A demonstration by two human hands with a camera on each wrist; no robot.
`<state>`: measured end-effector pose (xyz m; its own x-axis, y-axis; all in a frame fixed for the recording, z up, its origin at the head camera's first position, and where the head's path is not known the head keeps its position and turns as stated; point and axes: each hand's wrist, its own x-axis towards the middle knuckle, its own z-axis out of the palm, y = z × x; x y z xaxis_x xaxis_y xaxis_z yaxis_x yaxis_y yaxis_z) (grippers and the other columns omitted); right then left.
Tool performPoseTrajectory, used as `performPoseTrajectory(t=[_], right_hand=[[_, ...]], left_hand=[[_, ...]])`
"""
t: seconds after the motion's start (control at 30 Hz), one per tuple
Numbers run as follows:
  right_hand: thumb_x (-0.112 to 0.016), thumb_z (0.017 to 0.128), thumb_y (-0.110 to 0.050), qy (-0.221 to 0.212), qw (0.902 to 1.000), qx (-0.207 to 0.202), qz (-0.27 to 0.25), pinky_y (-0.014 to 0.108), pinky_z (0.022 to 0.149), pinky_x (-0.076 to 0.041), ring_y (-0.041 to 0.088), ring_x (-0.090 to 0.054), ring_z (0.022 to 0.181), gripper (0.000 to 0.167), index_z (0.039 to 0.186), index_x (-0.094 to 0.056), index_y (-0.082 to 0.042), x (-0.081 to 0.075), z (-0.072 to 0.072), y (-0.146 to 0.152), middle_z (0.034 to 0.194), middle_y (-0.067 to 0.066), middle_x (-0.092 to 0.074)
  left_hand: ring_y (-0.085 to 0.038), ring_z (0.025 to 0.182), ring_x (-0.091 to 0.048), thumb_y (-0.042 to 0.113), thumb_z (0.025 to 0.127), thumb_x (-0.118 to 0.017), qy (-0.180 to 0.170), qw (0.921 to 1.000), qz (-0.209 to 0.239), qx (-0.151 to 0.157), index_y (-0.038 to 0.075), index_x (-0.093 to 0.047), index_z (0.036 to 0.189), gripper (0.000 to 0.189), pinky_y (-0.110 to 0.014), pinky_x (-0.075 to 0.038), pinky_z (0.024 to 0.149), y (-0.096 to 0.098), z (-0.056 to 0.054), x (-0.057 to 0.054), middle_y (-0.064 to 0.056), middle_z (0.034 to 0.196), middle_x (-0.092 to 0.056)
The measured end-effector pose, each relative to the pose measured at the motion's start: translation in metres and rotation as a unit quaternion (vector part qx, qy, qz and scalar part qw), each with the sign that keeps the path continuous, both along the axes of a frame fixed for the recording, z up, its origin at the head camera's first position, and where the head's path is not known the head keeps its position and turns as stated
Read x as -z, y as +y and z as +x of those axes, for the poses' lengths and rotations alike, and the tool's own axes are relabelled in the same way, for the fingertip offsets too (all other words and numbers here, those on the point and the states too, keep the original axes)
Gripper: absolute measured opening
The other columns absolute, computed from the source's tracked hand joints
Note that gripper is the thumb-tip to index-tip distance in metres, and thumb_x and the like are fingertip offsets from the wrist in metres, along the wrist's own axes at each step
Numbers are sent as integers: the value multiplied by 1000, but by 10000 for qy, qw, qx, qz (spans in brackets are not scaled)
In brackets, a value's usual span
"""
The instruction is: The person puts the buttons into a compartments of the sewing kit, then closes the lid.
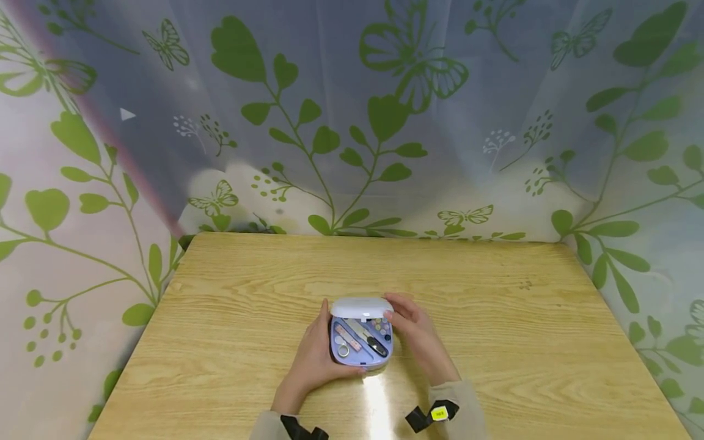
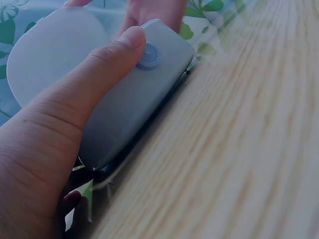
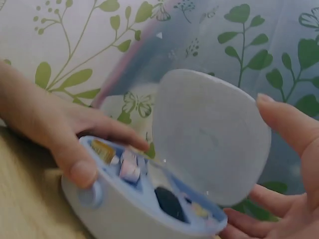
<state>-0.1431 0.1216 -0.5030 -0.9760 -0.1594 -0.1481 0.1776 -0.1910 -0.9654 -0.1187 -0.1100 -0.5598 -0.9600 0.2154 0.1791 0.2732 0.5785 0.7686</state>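
A small sewing box (image 1: pixel 379 365) with a pale blue inside stands on the table, its white lid (image 1: pixel 361 307) raised. My left hand (image 1: pixel 315 360) grips the box from the left, thumb along the front beside a round blue button (image 2: pixel 149 56). At the lid's right edge my right hand (image 1: pixel 418 333) holds on, with the thumb (image 3: pixel 279 117) on the rim and fingers behind. Inside lie a black-handled bladed tool (image 1: pixel 376 346), a pink patterned strip (image 1: pixel 348 337), a ring-shaped item (image 1: pixel 343 351) and several small round pieces (image 1: pixel 383 328).
The wooden table (image 1: pixel 247 287) spreads around the box on all sides. A curtain (image 1: pixel 341 122) printed with green leaves and butterflies hangs behind the table's far edge and along both sides. A black strap (image 1: pixel 440 413) circles the right sleeve.
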Motion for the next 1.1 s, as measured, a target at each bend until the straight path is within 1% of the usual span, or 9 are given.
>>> performPoseTrajectory(t=[0.1,0.23,0.33,0.43,0.57,0.67,0.83,0.93,1.1], right_hand=[[-66,88,2,-1,9993,-321,-201,22,102,-43,15,-51,124,63,145,-41,6,9,6,6,148,22,-44],[-70,82,9,347,9962,-673,-428,25,109,-38,19,-46,132,75,148,-35,6,20,13,14,153,24,-35],[-73,80,11,496,9943,-748,-582,29,112,-36,21,-43,136,79,149,-36,3,28,16,16,155,22,-34],[-76,78,9,566,9936,-744,-641,30,113,-34,24,-39,140,80,149,-38,0,34,18,17,155,17,-37],[-78,77,7,761,9929,-737,-543,30,113,-32,26,-36,142,80,148,-42,-3,41,22,18,154,13,-39],[-78,77,7,1014,9911,-738,-436,31,113,-33,28,-35,142,77,146,-44,0,47,23,18,155,15,-38],[-78,77,6,1375,9867,-794,-359,31,112,-34,26,-35,142,69,140,-50,5,54,24,19,157,19,-33],[-78,78,6,1552,9832,-898,-342,32,113,-33,24,-34,143,67,139,-51,6,56,23,20,158,20,-30],[-77,80,4,1900,9765,-1014,-46,30,113,-33,20,-32,144,62,137,-54,4,60,23,21,158,21,-29]], left_hand=[[-36,141,-34,68,49,-89,88,10000,-13,6,2,-5,159,153,-54,-26,115,0,0,1,-11,156,-37],[-33,140,-35,68,48,-89,105,9999,-10,34,2,-5,158,154,-53,-26,116,-1,1,2,-7,154,-41],[-32,140,-36,68,48,-89,77,10000,13,55,2,-5,158,153,-53,-25,116,-1,0,0,-5,153,-42],[-32,140,-35,69,50,-88,68,9999,15,82,2,-6,159,151,-54,-25,115,-1,0,-1,-5,153,-41],[-30,140,-36,68,50,-89,38,9999,65,98,3,-6,159,151,-54,-25,115,0,-1,-1,-3,153,-42],[-28,138,-39,68,51,-88,14,9999,129,111,3,-6,159,151,-53,-27,115,0,-2,0,-1,152,-43],[-26,135,-43,69,51,-88,16,9998,170,104,4,-6,159,150,-53,-30,114,1,-4,2,-1,150,-44],[-28,134,-44,69,51,-87,73,9999,113,76,4,-9,159,149,-54,-31,112,0,-3,2,-4,149,-45],[-34,134,-43,70,52,-87,176,9998,-4,64,6,-17,158,142,-57,-32,111,-1,-1,1,-12,150,-44]])
